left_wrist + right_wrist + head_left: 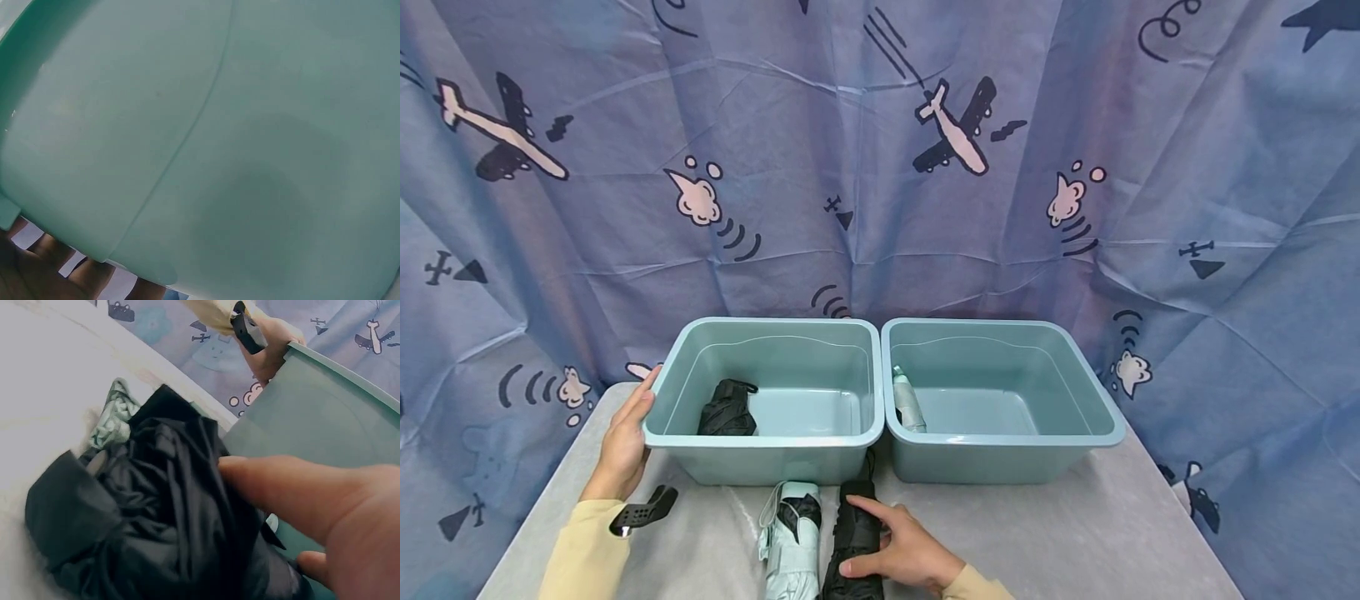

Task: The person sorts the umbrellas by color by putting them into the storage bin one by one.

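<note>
Two folded umbrellas lie side by side in front of the bins in the head view: a pale mint umbrella [792, 542] with a cord and a black umbrella [853, 537]. My right hand [906, 546] is over the black umbrella, its index finger and thumb stretched across it and apart from each other. In the right wrist view, a fingertip touches the loose black fabric [169, 506]. My left hand [622, 442] rests with extended fingers against the outer left side of the left bin [763, 450]. Its fingers [90, 275] show below the rim in the left wrist view.
The left bin holds a black fabric bundle [728, 408] with a loop. Beside it, the right bin [1000, 454] holds a slim pale green item [907, 404] against its left wall. Both stand on a grey-covered table [1075, 533] before a blue patterned curtain [880, 208].
</note>
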Action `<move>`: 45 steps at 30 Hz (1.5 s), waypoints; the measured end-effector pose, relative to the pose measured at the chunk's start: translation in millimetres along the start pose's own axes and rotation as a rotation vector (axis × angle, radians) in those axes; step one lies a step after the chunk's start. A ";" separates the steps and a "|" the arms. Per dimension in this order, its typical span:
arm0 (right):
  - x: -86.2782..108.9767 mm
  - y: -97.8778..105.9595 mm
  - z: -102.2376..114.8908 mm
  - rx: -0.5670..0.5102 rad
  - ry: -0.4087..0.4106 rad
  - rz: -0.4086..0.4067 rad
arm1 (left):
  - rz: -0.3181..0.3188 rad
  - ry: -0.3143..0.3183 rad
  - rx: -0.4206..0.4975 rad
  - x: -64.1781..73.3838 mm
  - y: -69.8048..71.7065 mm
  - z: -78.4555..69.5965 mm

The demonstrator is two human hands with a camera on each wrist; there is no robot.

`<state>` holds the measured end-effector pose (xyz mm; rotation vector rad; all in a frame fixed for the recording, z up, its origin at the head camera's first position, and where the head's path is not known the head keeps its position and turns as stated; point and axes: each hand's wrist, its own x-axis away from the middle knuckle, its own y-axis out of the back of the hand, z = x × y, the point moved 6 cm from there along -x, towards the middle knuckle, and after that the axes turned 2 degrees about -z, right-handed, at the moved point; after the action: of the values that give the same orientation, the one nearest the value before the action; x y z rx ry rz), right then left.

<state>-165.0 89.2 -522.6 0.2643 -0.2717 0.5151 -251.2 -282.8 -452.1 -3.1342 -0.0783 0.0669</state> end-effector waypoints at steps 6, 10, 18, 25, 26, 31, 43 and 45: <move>-6.5 -2.2 3.3 0.149 -0.015 -0.044 | -0.020 0.023 -0.019 0.8 1.2 1.3; -9.8 -5.6 5.7 0.201 -0.021 -0.064 | -0.026 0.029 -0.028 1.0 1.6 1.3; -12.8 -10.2 8.8 0.215 0.034 -0.086 | -0.026 0.038 -0.029 0.7 2.4 0.9; -11.3 -7.7 3.4 0.141 0.058 -0.081 | -0.028 0.027 -0.026 1.4 0.5 -0.5; -10.5 -7.2 2.8 0.111 0.067 -0.077 | -0.028 0.027 -0.023 1.3 0.2 -0.6; -6.1 -7.1 1.7 -0.146 0.102 0.006 | -0.026 0.015 -0.026 0.9 -0.5 -1.9; 16.9 -11.4 13.9 -0.259 0.127 0.135 | -0.024 0.018 -0.010 1.6 -1.1 -2.6; 20.6 -12.2 17.6 -0.290 0.128 0.140 | -0.026 0.017 -0.009 1.7 -0.9 -2.4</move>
<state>-144.8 82.6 -501.8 -0.0700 -0.2375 0.6209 -249.5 -281.8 -449.8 -3.1417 -0.1198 0.0399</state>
